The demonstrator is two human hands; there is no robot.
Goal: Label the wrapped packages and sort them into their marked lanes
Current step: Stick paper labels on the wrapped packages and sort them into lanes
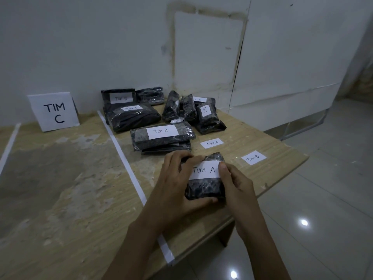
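A small black package wrapped in shiny clear plastic (pixel 203 189) lies on the near right part of the light wooden table (pixel 60 178), close to the edge. A white paper label that says TIM A (pixel 203 170) sits across its top half. The left hand (pixel 177 184) curls round the left side of the package, fingers at the far edge and thumb at the near edge. The right hand (pixel 237 185) curls round the right side, and its thumb presses flat on the right end of the label.

The job now looks like sticking the label down. To do it well, rub from the middle out to each end so no bumps form, and hold the package firm, because the plastic looks slippery. Other black wrapped packages (pixel 161 138) wait behind, some already labelled. Two loose paper labels, TIM A (pixel 212 143) and TIM B (pixel 253 157), lie nearby on the right. A long white tape line (pixel 129 168) marks a lane on the left, with a white TIM C sign (pixel 53 112) beyond it.
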